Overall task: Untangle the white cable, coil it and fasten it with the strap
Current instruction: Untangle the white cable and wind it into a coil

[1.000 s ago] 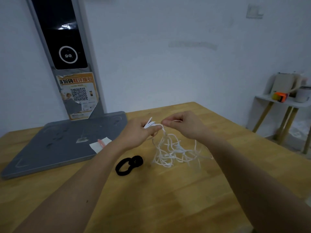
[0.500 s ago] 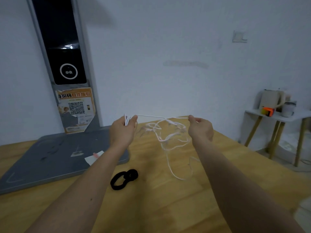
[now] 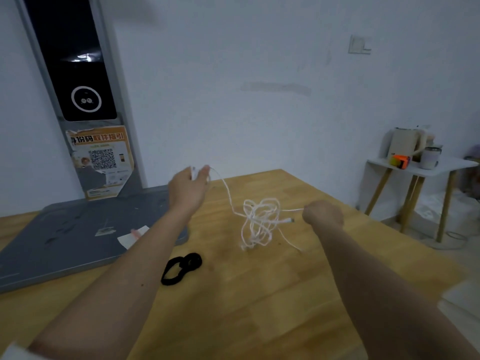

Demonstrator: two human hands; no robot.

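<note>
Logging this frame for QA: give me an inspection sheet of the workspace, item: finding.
Surface: wooden table, bare at the near side.
Job's things: white cable in a tangled clump hanging between the hands; black strap lying loose on the table.
Clutter: grey base plate with a paper scrap.
Grippers: left hand pinches cable loops; right hand closed on a strand.
Cables: only the white one.
Surroundings: white wall, side table with containers.

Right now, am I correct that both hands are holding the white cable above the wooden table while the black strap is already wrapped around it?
Not quite: the head view shows the black strap lying loose on the wooden table, apart from the white cable. The left hand and right hand do hold the cable above the table.
</note>
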